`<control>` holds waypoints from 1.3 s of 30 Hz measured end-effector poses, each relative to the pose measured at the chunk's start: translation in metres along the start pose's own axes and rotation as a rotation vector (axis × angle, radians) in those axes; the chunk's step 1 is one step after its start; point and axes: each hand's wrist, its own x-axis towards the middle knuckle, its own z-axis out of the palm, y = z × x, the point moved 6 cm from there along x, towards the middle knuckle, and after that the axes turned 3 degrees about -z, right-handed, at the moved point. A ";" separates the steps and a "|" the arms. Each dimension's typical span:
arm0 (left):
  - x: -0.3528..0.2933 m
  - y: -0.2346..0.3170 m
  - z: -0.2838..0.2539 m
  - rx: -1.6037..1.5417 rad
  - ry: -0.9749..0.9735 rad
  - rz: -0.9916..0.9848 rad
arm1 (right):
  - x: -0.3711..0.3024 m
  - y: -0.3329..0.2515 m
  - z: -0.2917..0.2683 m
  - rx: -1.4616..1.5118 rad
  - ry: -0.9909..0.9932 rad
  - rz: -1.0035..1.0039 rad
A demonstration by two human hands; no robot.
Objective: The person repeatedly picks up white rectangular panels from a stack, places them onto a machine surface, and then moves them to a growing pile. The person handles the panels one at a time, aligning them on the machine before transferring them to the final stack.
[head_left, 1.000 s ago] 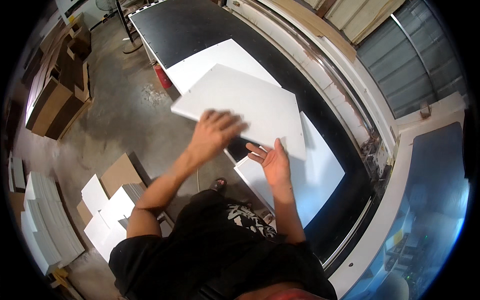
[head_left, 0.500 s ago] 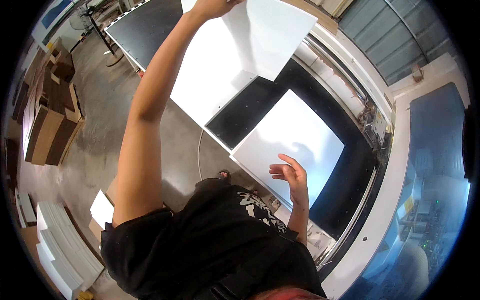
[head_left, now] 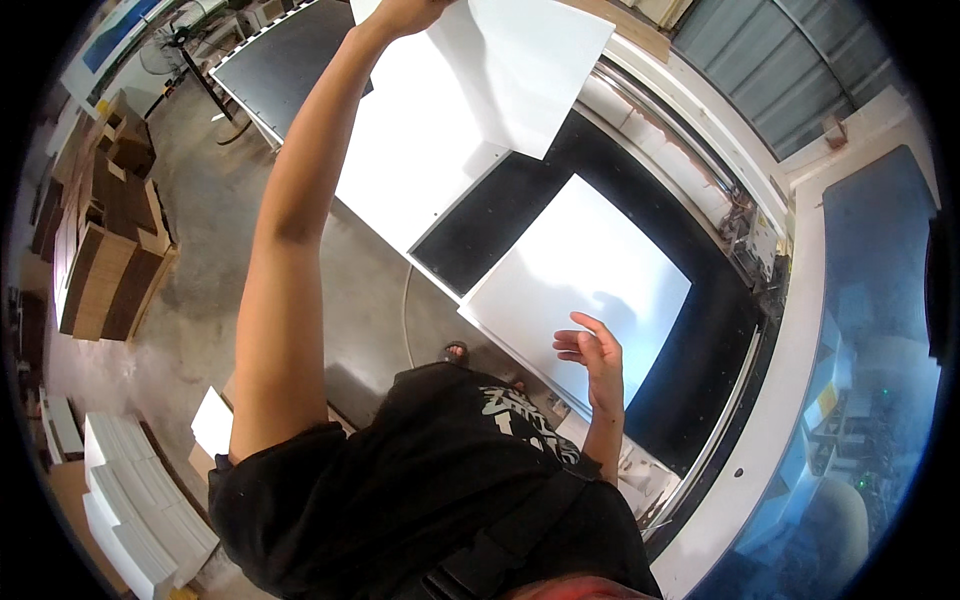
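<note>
My left arm stretches up to the far side, where my left hand [head_left: 408,14] is closed at the far edge of a large white sheet [head_left: 545,70]. Its fingertips run out of the picture at the top. The sheet is raised and bent, lying partly over another white sheet [head_left: 400,180] with small holes along its edge. Close to my body, my right hand [head_left: 592,352] is open, fingers apart and slightly curled, with nothing in it. It is over a white square sheet [head_left: 560,260], which seems to lie on at least one more at its near edge.
A black flat bed [head_left: 690,400] lies under the sheets, with a machine rail [head_left: 660,150] along its far right side. At right is a bluish window panel [head_left: 875,250]. Cardboard stacks [head_left: 110,260] and white board stacks [head_left: 140,490] stand on the left floor.
My left hand and the raised sheet have moved a little left. My right hand has shifted slightly right and stays open above the square sheet.
</note>
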 end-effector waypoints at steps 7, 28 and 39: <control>-0.007 0.003 -0.010 -0.042 0.019 0.040 | 0.007 -0.004 0.007 -0.012 -0.050 -0.005; -0.271 0.013 -0.077 0.193 -0.324 -0.387 | -0.006 0.007 -0.040 -0.126 0.001 -0.027; -0.353 0.103 0.087 0.052 -0.564 -0.345 | 0.006 -0.003 -0.016 -0.197 -0.131 -0.005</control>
